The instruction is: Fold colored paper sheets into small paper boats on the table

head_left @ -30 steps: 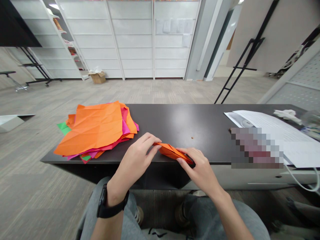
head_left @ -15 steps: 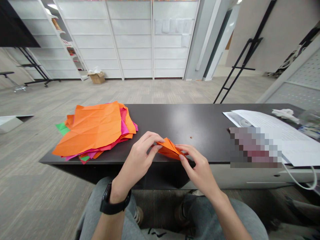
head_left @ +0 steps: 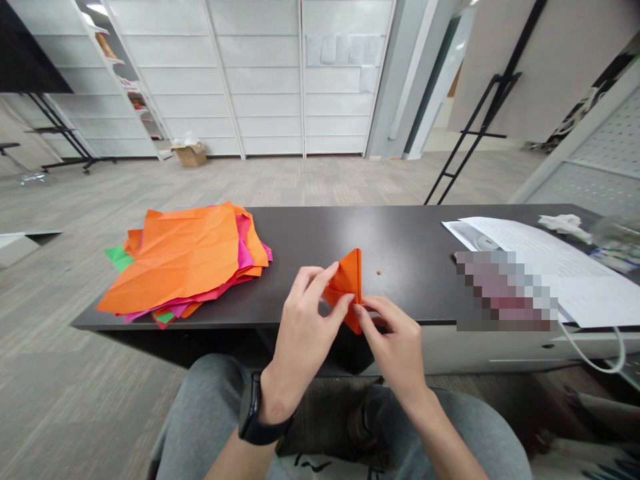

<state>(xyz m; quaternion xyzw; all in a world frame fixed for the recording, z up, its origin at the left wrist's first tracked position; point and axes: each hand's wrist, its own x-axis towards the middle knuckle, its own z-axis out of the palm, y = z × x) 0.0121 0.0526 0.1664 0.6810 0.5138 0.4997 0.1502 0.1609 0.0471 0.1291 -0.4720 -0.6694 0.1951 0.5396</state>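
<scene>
A folded piece of orange paper [head_left: 351, 275] is held up over the near edge of the dark table, its point upward and its long edge roughly upright. My left hand [head_left: 313, 313] grips it from the left, with the thumb on the near face and the fingers along its left side. On the right edge, low down, my right hand [head_left: 393, 333] pinches the same paper between thumb and fingers. To the left lies a loose stack of creased paper sheets [head_left: 185, 257], orange on top with pink, red and green ones sticking out beneath.
The dark table [head_left: 310, 233] runs across in front of me. At its right lie printed sheets [head_left: 595, 273], a blurred-out item [head_left: 505, 290], a crumpled tissue [head_left: 565, 225] and a clear plastic item [head_left: 620, 240]. A white cable [head_left: 595, 363] hangs off the front edge.
Both hands have turned the folded orange paper from lying nearly flat to standing upright. My left hand has moved right and now grips nearer its middle.
</scene>
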